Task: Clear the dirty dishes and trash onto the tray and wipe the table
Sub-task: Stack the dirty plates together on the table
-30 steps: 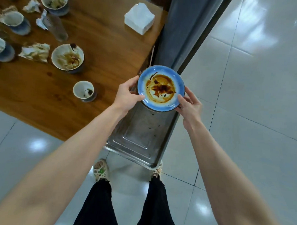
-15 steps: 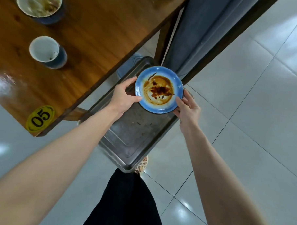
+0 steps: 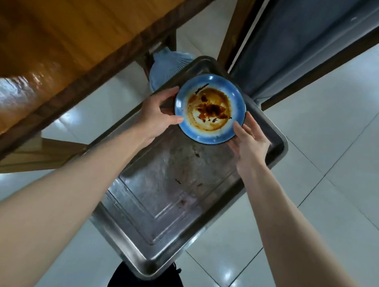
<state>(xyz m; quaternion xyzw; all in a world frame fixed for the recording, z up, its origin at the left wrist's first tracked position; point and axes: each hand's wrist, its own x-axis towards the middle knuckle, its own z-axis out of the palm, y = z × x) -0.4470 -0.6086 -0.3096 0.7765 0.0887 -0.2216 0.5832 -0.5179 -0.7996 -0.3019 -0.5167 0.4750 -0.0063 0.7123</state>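
Head view: blue plate [image 3: 209, 109], sauce-smeared, over the far end of the steel tray [image 3: 159, 207] – contact unclear – best lowered level so sauce stays put; left hand [image 3: 157, 116] pinches its left rim, right hand [image 3: 249, 139] grips the right rim – both arms extended forward.

Single head-worn view, wide-angle, facing steeply down.
Close above rectangular stainless-steel tray [image 3: 164, 196]; edge of brown wooden table [image 3: 69, 29] crossing upper left of frame.

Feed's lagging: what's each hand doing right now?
Left hand: grips the sauce-stained blue round plate by its rim.
Right hand: grips that plate's opposite rim.
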